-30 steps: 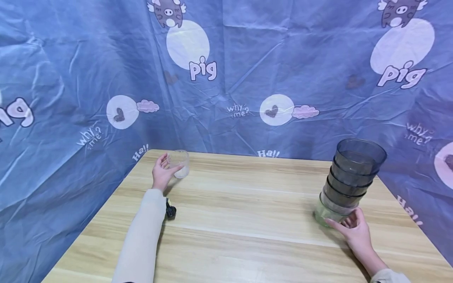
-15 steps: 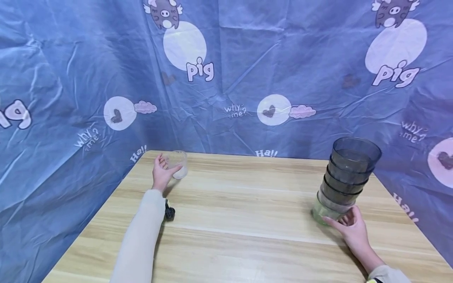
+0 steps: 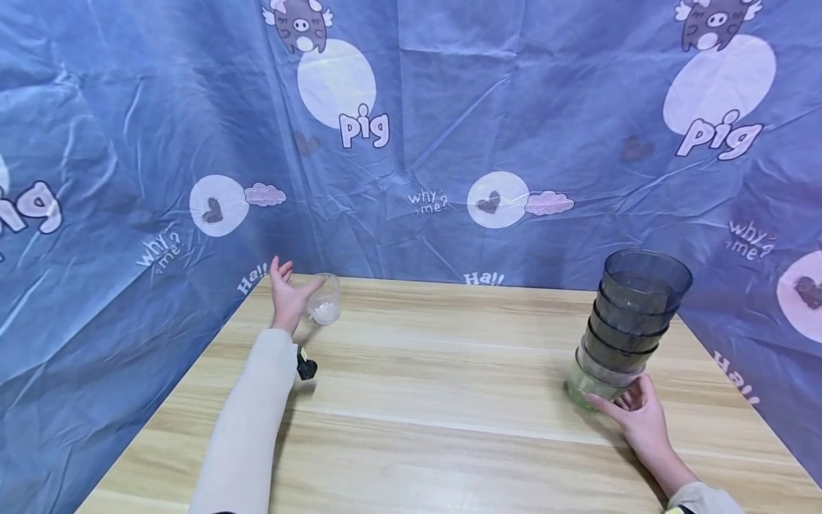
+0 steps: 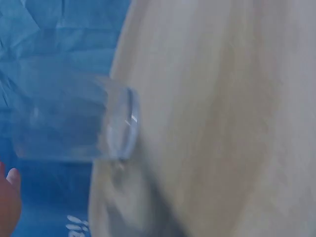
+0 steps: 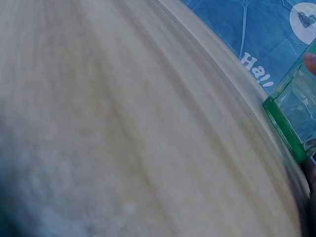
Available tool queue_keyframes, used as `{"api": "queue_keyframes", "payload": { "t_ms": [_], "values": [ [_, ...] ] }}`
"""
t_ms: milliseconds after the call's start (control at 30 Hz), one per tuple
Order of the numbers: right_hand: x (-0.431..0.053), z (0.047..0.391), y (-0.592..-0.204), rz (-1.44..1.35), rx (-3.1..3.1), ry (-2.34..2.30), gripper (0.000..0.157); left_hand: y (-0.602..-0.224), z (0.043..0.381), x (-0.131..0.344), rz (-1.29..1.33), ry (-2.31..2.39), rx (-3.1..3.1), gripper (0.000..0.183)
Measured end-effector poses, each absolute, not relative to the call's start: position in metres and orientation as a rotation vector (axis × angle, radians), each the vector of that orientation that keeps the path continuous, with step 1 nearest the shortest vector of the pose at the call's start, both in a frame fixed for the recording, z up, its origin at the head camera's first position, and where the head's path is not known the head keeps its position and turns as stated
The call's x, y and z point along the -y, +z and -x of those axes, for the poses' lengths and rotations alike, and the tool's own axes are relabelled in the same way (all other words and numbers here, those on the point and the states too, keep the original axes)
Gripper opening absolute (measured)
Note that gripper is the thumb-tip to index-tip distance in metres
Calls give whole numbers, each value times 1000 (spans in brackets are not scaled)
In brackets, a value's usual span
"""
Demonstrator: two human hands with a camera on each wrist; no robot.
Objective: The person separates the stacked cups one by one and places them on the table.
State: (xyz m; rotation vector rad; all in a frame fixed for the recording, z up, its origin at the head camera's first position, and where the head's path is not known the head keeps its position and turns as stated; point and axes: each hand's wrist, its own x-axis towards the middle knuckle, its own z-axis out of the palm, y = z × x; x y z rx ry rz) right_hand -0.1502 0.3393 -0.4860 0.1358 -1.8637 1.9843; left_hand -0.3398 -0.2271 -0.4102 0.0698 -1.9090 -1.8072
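The left hand (image 3: 286,296) held nothing, its thumb and fingers spread well apart. Just to its right, a clear, round, see-through cup (image 3: 326,305) stood upright on the pale, wood-grained table (image 3: 443,407); the thumb overlapped its rim in the head view (whether it touched, I could not tell). Behind that hand, at the cuff of a cream sleeve (image 3: 239,428), was a small black object (image 3: 307,367).

The right hand (image 3: 647,425) had its thumb and fingers clamped on a green, round, see-through cup (image 3: 586,389), which lay just ahead and to the left of its palm. Above the right hand rose several smoky-grey, round, see-through cups (image 3: 632,321), nested over a paler cup (image 3: 606,365) set in the green one. Beyond both hands hung a blue, printed cloth (image 3: 443,114).
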Motion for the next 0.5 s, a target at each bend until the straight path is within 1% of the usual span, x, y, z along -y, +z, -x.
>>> {"api": "queue_keyframes", "payload": {
  "t_ms": [500],
  "values": [
    [-341, 149, -487, -142, 1877, 1969, 72, -360, 352, 150, 250, -1955, 1869, 109]
  ]
}}
